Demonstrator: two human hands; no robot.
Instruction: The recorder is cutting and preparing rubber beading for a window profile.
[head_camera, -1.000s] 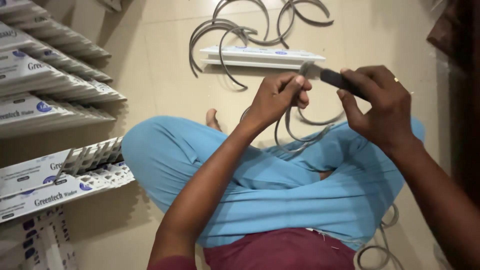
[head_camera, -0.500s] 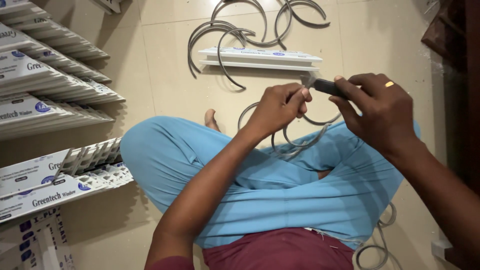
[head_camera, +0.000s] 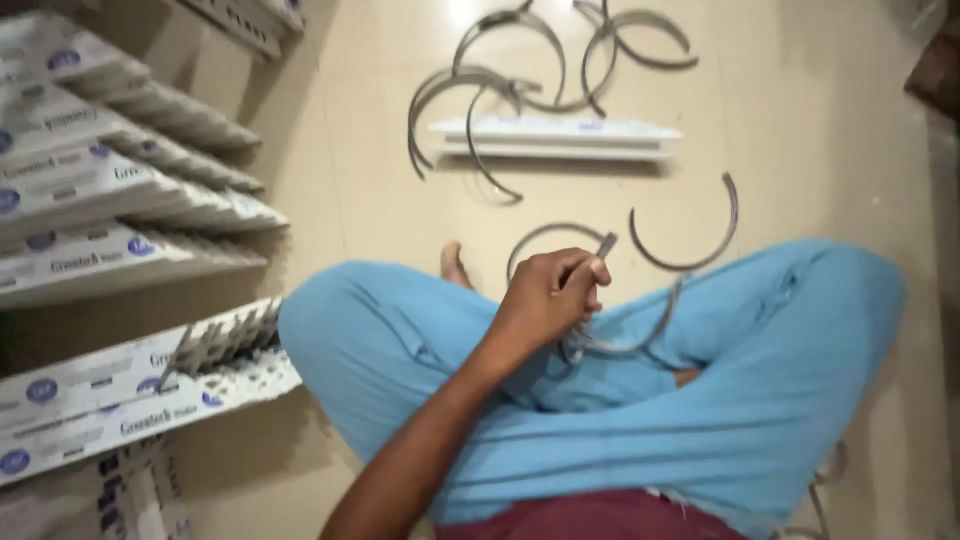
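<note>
Head view, looking down at crossed legs in light-blue trousers (head_camera: 700, 400), person seated on tiled floor (head_camera: 360, 180).

Left hand (head_camera: 548, 298): clenched round a thin curved metal strip (head_camera: 607, 243), fingers curled tight, strip end sticking up past fingertips. More strip ends poke out below the fist, approx 2–3, blurred, exact count not readable. Hand sits over the lap, just above the left knee. Right hand: not in frame, grip n/a.

Held strip location: in left fist, centre of frame, over the trousers.

On floor, counted:
- 1 loose half-ring (head_camera: 690, 240), open side up, just beyond the right knee, apart from the hand.
- 1 curved ring (head_camera: 550, 235) directly behind the hand, partly hidden by it.
- Cluster of rings (head_camera: 480, 100) at top centre, overlapping; approx 5–6, can't separate cleanly.
- 1 long white flat box (head_camera: 560, 138) lying crosswise, touching the cluster's lower edge.
- More wire loops (head_camera: 825, 480) at lower right by the hip, partly cut off, count unclear.

Left side: stacked white boxes (head_camera: 120, 200), fanned; approx 8 visible edges, plus 2 lower ones (head_camera: 150, 390) nearer the knee.
</note>
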